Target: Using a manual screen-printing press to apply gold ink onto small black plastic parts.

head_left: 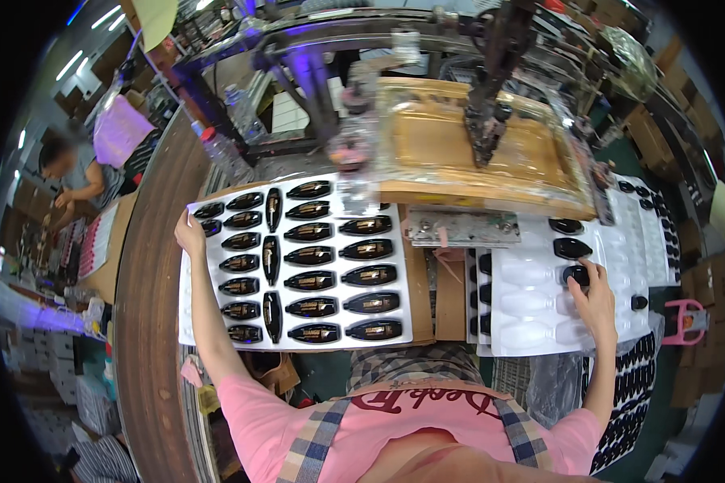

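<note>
In the head view, the person stands at a workbench between two white blister trays. The left hand (189, 233) rests on the far left corner of the filled tray (193, 322), fingers curled over its edge in a light grip, steadying it; every pocket there already carries a dark glossy oval piece (368, 274), laid in rows with a few turned upright down one column. The right hand (594, 296) reaches out to the part-filled tray (532, 310), its fingertips pinched around one dark piece (576, 276) that sits at the third pocket of the right-hand column, just below two pieces already seated above it. The step in hand appears to be seating that piece into its pocket; the pockets under and left of the hand are still bare. The next move probably calls for pressing the piece down flat so that it matches the pocket's outline, then letting go without tipping it. Behind the trays stands a brown press fixture (475, 153) with a dark tool head (487, 121) hanging over it, well apart from both hands.
</note>
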